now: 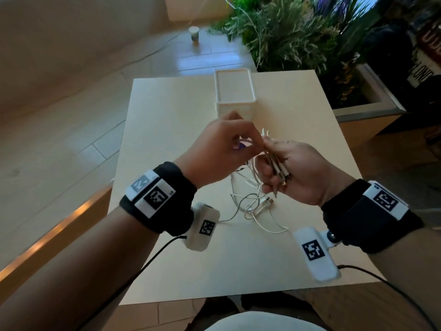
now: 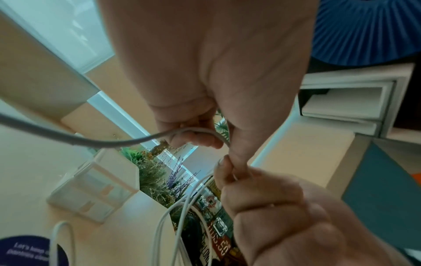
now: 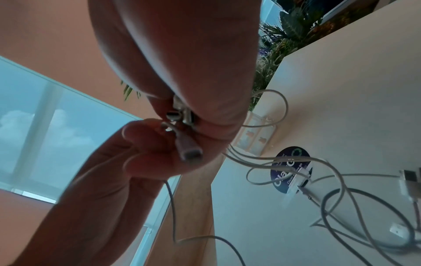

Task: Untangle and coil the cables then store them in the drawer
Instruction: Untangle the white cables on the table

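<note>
Above the table's middle my right hand (image 1: 274,170) grips a bundle of white cable ends (image 1: 278,169); their metal plugs (image 3: 180,112) stick out of its fist. My left hand (image 1: 250,145) meets it from the left and pinches one white cable (image 2: 196,130) between thumb and fingers. One plug (image 3: 190,153) lies between the two hands where they touch. The rest of the white cables (image 1: 255,206) hang down in a loose tangle onto the table (image 1: 167,163). The small white drawer unit (image 1: 235,91) stands at the table's far edge with its drawers closed.
A round dark-blue sticker (image 3: 289,167) lies on the table under the tangle. Green plants in a planter (image 1: 298,37) stand behind the table's far right corner. A cup (image 1: 193,34) sits far off on the floor. Black wrist-camera leads trail near the table's near edge.
</note>
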